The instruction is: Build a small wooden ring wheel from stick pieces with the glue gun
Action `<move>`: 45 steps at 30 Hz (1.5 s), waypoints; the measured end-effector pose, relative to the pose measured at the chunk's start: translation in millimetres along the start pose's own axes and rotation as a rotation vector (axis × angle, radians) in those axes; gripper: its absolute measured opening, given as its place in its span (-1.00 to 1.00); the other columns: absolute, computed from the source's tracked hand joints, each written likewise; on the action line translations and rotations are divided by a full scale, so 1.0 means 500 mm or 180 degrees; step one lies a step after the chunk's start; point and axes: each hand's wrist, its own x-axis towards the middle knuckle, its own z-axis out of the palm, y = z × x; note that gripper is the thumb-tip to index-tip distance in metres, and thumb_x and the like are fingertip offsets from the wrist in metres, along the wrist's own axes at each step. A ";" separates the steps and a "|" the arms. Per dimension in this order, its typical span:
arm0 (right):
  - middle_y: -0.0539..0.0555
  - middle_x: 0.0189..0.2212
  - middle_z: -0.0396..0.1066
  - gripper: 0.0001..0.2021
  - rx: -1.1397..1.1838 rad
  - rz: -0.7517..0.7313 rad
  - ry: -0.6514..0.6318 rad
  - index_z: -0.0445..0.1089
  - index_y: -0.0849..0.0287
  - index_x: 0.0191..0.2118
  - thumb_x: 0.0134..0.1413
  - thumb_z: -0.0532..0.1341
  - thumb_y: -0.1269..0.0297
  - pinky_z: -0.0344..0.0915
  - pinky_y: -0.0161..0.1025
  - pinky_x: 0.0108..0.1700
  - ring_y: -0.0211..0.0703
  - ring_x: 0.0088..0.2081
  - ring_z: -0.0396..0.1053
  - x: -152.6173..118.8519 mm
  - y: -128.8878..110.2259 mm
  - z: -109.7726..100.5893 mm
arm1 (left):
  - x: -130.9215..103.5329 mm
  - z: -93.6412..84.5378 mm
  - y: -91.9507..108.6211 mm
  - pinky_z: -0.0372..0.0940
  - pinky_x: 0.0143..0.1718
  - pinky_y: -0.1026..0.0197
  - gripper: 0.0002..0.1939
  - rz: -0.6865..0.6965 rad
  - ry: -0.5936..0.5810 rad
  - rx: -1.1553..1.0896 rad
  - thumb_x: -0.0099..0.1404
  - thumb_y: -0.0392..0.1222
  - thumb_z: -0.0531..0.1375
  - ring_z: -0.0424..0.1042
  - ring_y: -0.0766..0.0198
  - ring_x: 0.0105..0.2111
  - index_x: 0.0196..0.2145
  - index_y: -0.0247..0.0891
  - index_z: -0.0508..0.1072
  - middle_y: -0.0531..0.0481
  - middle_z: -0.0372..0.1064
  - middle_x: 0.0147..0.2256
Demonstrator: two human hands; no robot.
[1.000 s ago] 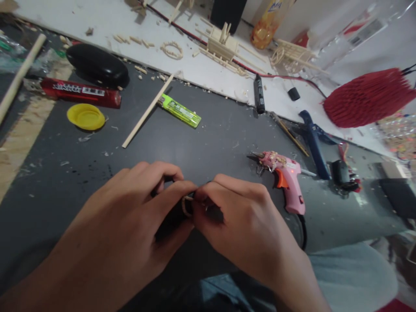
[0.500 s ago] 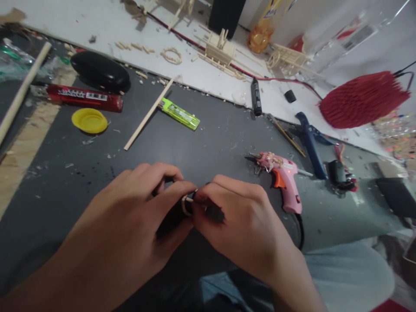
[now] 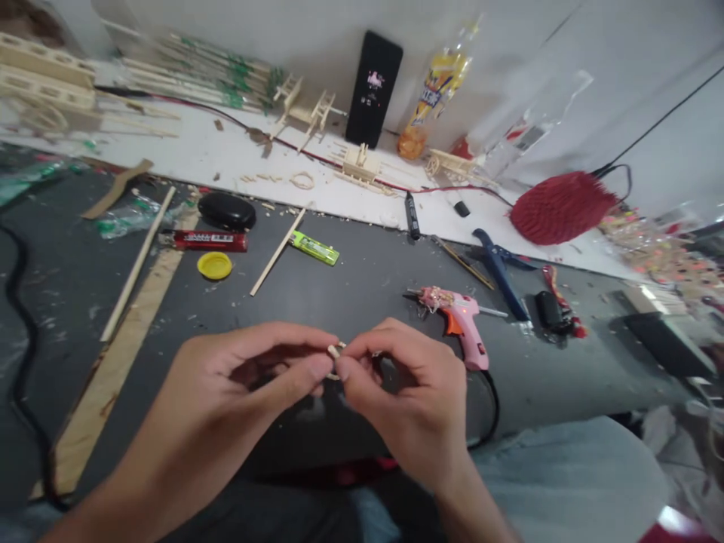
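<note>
Above the dark grey table, my hands meet fingertip to fingertip. The thumb and index finger of my left hand (image 3: 226, 377) close on a small pale wooden ring (image 3: 333, 377), mostly covered by the fingers. My right hand (image 3: 415, 388) pinches a short bit of wooden stick (image 3: 334, 351) against the ring; whether the two are joined is hidden. Right of my right hand lies a pink glue gun (image 3: 464, 320) with an orange trigger. Beyond my hands, a thin wooden stick (image 3: 274, 260) touches a green utility knife (image 3: 315, 248).
At left are a wooden strip (image 3: 118, 362), a yellow lid (image 3: 215, 265), a red tube (image 3: 209, 240) and a black case (image 3: 226, 211). Blue pliers (image 3: 501, 275) and a black marker (image 3: 412, 216) lie at right. Small wooden models (image 3: 359, 164), a phone (image 3: 373, 89) and a bottle (image 3: 435, 98) stand behind.
My view has tilted up, showing more of the back wall and shelf. Both hands have turned slightly at the fingertips, still holding the ring and stick piece.
</note>
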 end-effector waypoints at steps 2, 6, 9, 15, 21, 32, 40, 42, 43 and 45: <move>-0.05 -0.54 0.59 -0.82 0.0103 0.0029 0.0108 0.67 0.10 -0.42 0.12 0.40 0.51 0.39 -0.39 -0.46 -0.29 -0.54 0.46 -0.009 -0.010 0.013 | -0.004 0.012 0.001 0.56 -0.45 0.31 -0.84 -0.0320 -0.0021 -0.0551 0.11 0.03 0.63 0.70 0.14 -0.46 -0.35 0.04 0.84 0.05 0.73 -0.45; -0.04 -0.48 0.63 -0.86 0.0182 0.0061 0.0031 0.71 0.11 -0.33 0.24 0.41 0.45 0.44 -0.38 -0.38 -0.27 -0.48 0.51 -0.021 -0.018 0.018 | -0.005 0.013 -0.008 0.61 -0.33 0.28 -0.86 -0.0388 -0.0012 -0.0727 0.10 -0.03 0.65 0.68 0.16 -0.40 -0.39 -0.01 0.83 0.06 0.74 -0.41; -0.02 -0.44 0.64 -0.80 -0.0465 -0.0118 -0.0201 0.67 0.13 -0.27 0.43 0.32 0.36 0.41 -0.35 -0.35 -0.24 -0.43 0.55 -0.023 -0.002 -0.008 | -0.004 0.000 -0.005 0.55 -0.28 0.41 -0.85 -0.0270 0.0157 -0.0605 0.17 0.01 0.64 0.65 0.28 -0.36 -0.39 0.00 0.82 0.13 0.74 -0.38; -0.01 -0.60 0.37 -0.50 -0.2046 -0.0383 -0.0525 0.37 0.09 -0.55 0.56 0.23 0.28 0.33 -0.08 -0.16 -0.09 -0.43 0.39 -0.050 0.056 -0.121 | 0.007 -0.036 0.006 0.55 -0.17 0.42 -0.84 -0.0172 0.0186 -0.0600 0.33 0.04 0.60 0.64 0.28 -0.21 -0.29 -0.03 0.81 0.10 0.73 -0.26; 0.26 0.39 0.46 -0.50 -0.1357 -0.0033 -0.0515 0.43 -0.06 0.44 0.50 0.21 0.40 0.49 0.15 0.30 0.16 0.34 0.49 -0.102 0.044 -0.140 | 0.007 -0.029 0.005 0.70 -0.31 0.14 -0.53 -0.0238 -0.0674 -0.1582 0.29 0.32 0.56 0.62 0.14 -0.29 -0.40 -0.10 0.62 0.02 0.44 -0.39; 0.25 -0.01 0.68 -0.49 0.3042 0.1202 -0.1070 0.59 0.05 0.00 0.36 0.28 -0.32 0.67 0.01 -0.07 0.14 -0.06 0.69 -0.003 -0.055 0.020 | 0.025 0.009 0.123 0.72 0.01 -0.13 -0.40 0.0238 -0.1590 -0.1891 0.31 0.28 0.56 0.55 -0.23 0.37 -0.45 -0.13 0.34 0.00 0.61 0.00; -0.19 -0.68 0.18 -0.48 0.0722 0.1466 -0.1119 0.69 0.17 -0.08 0.40 0.31 -0.26 0.02 -0.31 -0.62 -0.31 -0.70 0.05 0.009 -0.034 -0.063 | 0.079 -0.009 0.127 0.70 0.05 -0.11 -0.45 0.0546 -0.1717 -0.1201 0.26 0.30 0.58 0.50 -0.34 0.43 -0.48 -0.19 0.54 -0.16 0.68 0.15; -0.11 -0.67 0.13 -0.37 0.0148 0.1210 -0.0739 0.58 0.12 -0.42 0.38 0.23 -0.37 0.14 -0.26 -0.51 -0.24 -0.60 0.14 0.022 -0.021 -0.107 | 0.097 -0.033 0.130 0.74 -0.02 -0.16 -0.48 0.0674 -0.1621 -0.1058 0.11 0.23 0.68 0.60 -0.39 0.31 -0.50 -0.20 0.59 -0.24 0.70 0.10; -0.06 -0.64 0.16 -0.30 -0.0039 0.1141 -0.0483 0.46 0.09 -0.54 0.39 0.16 -0.42 0.20 -0.22 -0.44 -0.20 -0.54 0.19 0.029 -0.013 -0.136 | 0.105 -0.049 0.131 0.76 -0.06 -0.11 -0.53 0.0734 -0.1414 -0.0991 0.12 0.17 0.68 0.66 -0.32 0.22 -0.48 -0.19 0.62 -0.23 0.71 0.06; 0.05 -0.56 0.32 -0.29 -0.0483 0.1098 0.0007 0.42 0.06 -0.54 0.40 0.09 -0.43 0.25 -0.16 -0.30 -0.08 -0.41 0.31 0.042 0.012 -0.202 | 0.113 -0.085 0.130 0.71 -0.21 0.14 -0.65 0.0816 -0.0711 -0.0847 0.21 0.08 0.66 0.74 0.00 -0.09 -0.36 -0.16 0.67 -0.11 0.73 -0.13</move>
